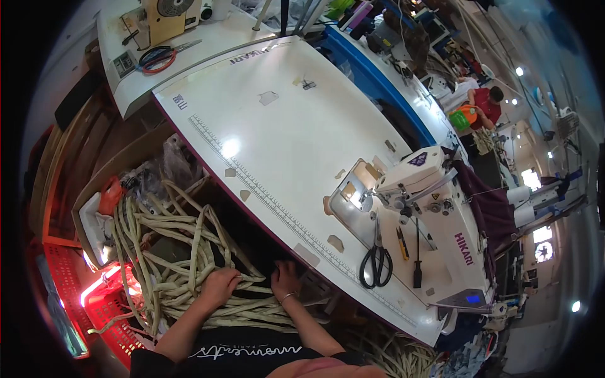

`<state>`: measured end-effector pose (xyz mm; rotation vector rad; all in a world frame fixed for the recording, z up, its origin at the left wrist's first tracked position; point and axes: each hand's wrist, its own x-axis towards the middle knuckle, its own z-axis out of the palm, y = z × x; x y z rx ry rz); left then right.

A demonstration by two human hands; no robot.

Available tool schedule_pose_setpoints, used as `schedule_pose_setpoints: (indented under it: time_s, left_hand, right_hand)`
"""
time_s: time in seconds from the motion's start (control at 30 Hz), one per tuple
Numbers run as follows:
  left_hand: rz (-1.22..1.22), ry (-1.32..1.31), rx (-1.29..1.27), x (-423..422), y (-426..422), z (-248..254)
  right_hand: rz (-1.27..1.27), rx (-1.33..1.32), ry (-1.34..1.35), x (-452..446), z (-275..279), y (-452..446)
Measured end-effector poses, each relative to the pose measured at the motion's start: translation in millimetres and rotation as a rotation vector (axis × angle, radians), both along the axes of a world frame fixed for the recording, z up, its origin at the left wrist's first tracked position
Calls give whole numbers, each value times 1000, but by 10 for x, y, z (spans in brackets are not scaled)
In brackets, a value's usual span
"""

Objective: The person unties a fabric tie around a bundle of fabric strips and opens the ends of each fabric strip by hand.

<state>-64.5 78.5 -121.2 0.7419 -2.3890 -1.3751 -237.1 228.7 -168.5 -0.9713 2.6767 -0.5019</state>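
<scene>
Pale green fabric strips [189, 252], long and narrow like tubes, lie in a tangled heap across my lap and to its left. My left hand [219, 286] rests on the heap, its fingers closed on one fabric strip that runs toward the right. Close beside it, my right hand [285, 281], with a bracelet at the wrist, is curled in the shadow under the table's edge. What its fingers pinch is too dark to make out. Both hands are below the front edge of the white sewing table [265, 138].
A HIKARI sewing machine [435, 208] stands on the table's right. Near it lie black-handled scissors [376, 261], a screwdriver [417, 261] and a yellow-black cutter [402, 242]. Red-handled scissors [157, 58] lie at the far left. A red basket [113, 312] stands lower left. A person [486, 104] works behind.
</scene>
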Motion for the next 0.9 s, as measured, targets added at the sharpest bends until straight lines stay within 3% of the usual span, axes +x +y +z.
schedule_pose_setpoints:
  time_s: [0.9]
  left_hand:
    - [-33, -87, -74, -47, 56, 24]
  right_hand:
    - [-40, -96, -55, -45, -93, 106]
